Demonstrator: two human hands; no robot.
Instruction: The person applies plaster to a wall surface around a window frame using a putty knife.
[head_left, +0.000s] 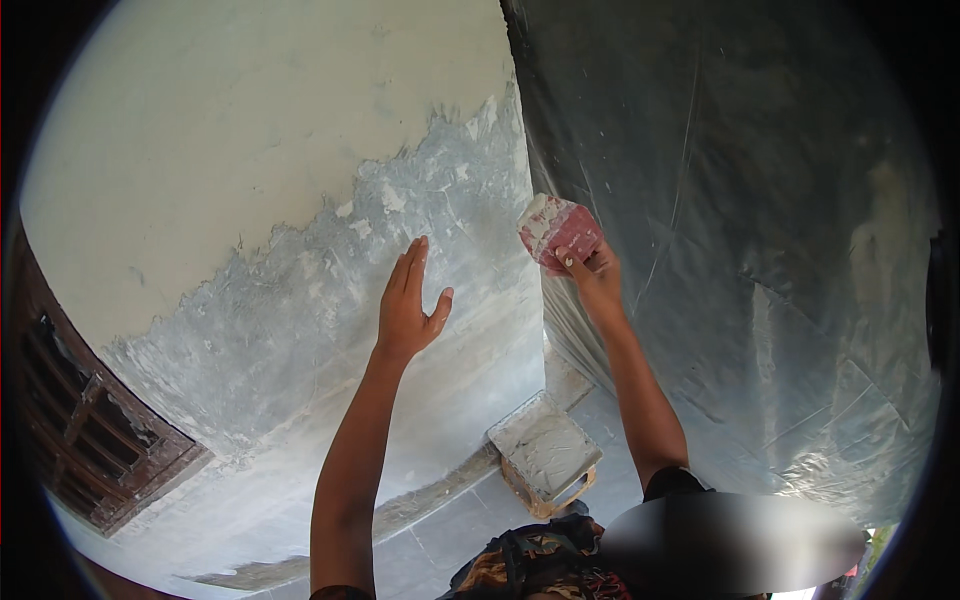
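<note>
In my right hand (pixel 598 272) is a red, plaster-smeared flat scraper (pixel 560 228), gripped by its lower edge with the thumb on its face. It is raised at the wall's right edge, where the dark plastic sheet begins; I cannot tell whether it touches the wall. My left hand (pixel 408 308) is open in front of the wall, fingers stretched upward and thumb apart, holding nothing. Behind both hands, the wall (pixel 390 260) has a cream coat above a ragged line and bare grey, white-streaked plaster below.
A large dark plastic sheet (pixel 740 220) hangs on the right. Below, a square plaster-covered tray (pixel 545 440) rests on a yellowish stand (pixel 545 505) over the tiled floor (pixel 440 530). At the left is a brown wooden frame with bars (pixel 90 410).
</note>
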